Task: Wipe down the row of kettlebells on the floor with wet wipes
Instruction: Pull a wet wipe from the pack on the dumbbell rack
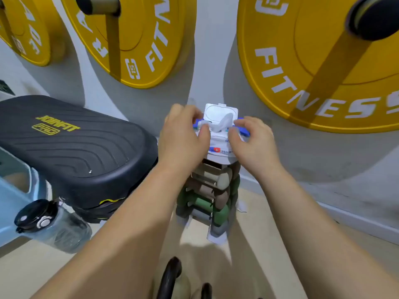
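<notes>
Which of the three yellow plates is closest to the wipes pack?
The right plate, lettered FITNESS: its lower rim runs beside the right hand on the wipes pack; the others hang farther left.

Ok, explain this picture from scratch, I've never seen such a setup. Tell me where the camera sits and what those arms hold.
No machine here: a person wears one wide-angle camera on the head, looking down along their bare arms. The left grip and right grip, simply the person's hands, both hold a white and blue pack of wet wipes, whose white flip lid stands open with a wipe poking out. The pack sits on a rack of green, grey and brown dumbbells. Left of it are a black padded bench and a clear bottle with a black cap; yellow weight plates hang on the wall. A black kettlebell handle shows at the bottom edge.
</notes>
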{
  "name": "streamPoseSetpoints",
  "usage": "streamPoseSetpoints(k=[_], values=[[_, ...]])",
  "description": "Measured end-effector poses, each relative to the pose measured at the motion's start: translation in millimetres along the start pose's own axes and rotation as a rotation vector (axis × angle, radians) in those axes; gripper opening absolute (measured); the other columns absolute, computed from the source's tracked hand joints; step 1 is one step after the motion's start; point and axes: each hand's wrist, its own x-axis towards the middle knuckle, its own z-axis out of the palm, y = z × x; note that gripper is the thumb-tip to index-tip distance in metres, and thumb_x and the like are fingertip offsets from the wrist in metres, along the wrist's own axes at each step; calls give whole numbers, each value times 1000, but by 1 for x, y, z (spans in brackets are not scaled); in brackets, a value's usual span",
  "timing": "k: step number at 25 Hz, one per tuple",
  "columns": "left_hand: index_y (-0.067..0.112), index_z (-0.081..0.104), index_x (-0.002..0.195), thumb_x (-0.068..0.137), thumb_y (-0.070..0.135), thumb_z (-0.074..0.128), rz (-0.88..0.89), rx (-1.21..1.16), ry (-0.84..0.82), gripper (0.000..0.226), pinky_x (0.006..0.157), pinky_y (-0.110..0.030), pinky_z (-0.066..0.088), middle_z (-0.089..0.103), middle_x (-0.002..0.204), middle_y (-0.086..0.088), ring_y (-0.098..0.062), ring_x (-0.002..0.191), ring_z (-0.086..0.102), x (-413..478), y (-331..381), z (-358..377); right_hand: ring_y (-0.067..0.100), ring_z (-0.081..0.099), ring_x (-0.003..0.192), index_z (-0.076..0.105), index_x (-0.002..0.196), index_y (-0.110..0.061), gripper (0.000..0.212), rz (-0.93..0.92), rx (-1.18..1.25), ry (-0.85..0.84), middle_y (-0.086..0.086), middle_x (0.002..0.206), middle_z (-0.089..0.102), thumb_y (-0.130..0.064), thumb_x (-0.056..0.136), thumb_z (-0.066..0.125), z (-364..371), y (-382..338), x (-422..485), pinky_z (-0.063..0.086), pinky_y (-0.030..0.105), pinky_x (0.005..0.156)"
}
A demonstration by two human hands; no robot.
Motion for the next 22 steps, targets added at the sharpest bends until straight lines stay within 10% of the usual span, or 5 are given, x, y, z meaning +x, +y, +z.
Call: streamPoseSetpoints(k=[5,13,22], values=[[25,58,138,98,31,57,14,211,-265,40,103,-40,42,60,135,2,-27,130,43,16,8,26,16,52,122,65,117,-32,43,43,-47,-159,-11,115,65,-40,77,54,3,0,15,53,40,91],[21,61,84,93,36,65,-140,67,-308,17,79,-41,55,56,102,-5,-28,96,59,26,10,18,23,58,115,53,134,-30,52,12,-141,-223,-7,123,65,-41,84,60,-2,-19,17,51,45,96],[17,56,90,97,20,62,-124,-116,-56,10,55,-22,40,63,83,1,-17,75,57,30,27,8,20,60,104,52,127,-37,46,18,-90,-254,-12,113,66,-42,82,63,1,-15,12,54,45,90]])
